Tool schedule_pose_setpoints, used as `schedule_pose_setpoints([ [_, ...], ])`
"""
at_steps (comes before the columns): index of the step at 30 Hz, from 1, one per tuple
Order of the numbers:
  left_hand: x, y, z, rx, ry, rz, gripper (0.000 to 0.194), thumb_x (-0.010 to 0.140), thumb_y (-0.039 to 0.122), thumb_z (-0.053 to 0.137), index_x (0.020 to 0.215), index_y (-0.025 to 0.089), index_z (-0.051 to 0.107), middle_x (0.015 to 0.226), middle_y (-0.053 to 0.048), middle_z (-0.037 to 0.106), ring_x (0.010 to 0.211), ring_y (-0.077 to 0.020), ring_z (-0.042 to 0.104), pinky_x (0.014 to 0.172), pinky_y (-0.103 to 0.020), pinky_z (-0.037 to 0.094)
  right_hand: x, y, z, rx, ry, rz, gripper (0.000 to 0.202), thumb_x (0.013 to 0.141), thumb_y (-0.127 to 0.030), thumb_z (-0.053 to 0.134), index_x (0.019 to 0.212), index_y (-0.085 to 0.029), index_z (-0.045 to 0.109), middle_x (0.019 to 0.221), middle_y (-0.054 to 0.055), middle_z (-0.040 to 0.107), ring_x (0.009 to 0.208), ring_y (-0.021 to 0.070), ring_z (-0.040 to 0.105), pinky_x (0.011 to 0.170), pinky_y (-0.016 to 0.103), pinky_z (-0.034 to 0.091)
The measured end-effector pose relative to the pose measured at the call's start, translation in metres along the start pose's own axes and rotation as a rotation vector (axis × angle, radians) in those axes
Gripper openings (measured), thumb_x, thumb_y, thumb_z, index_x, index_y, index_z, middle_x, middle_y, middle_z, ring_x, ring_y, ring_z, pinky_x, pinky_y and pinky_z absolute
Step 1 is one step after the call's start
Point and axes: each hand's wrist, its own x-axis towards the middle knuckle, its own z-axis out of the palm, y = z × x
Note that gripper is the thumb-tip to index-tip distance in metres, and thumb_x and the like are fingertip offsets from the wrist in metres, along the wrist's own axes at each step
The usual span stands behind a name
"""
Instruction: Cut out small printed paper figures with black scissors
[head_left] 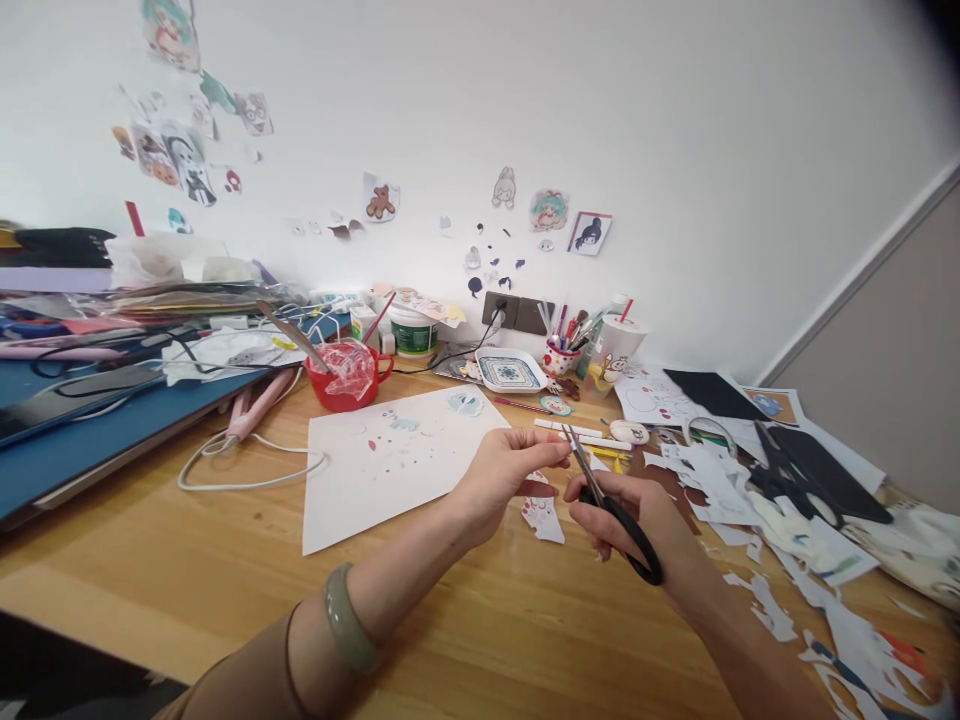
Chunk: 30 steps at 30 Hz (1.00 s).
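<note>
Thumb and forefinger of my left hand [504,475] pinch a small piece of paper, mostly hidden by the fingertips. Black-handled scissors [628,530] are in my right hand [637,510], with the blades pointing up and away beside the left fingertips. Below the hands lies a paper scrap [545,518] printed with red and pink marks. To the left, a large white sheet [360,500] carries several small coloured cutouts, among them a pale blue one [465,403] near its far corner.
Behind the sheet stand a red mug [339,392] lined with plastic and a white-and-blue dish [511,370]. Farther right are a pen cup [560,357], a drink cup [616,355], and paper offcuts [712,480]. A pink corded tool [257,405] lies left. White markers [577,432] lie just past my hands.
</note>
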Motion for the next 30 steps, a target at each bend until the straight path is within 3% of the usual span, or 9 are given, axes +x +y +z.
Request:
schedule_pose_setpoints([
  [30,-0.0008,0.0023,0.0004,-0.023,-0.012,-0.004,0.022,0.061,0.035,0.066,0.069,0.015,0.061,0.071,-0.001,0.054,0.07,-0.0111,0.049,0.061,-0.024,0.043,0.0015,0.0049,-0.001,-0.052,0.063,-0.019,0.021,0.071,-0.039,0.059,0.068,-0.018,0.055,0.047,-0.006,0.046,0.039,0.0078,0.043,0.04,0.02,0.039],
])
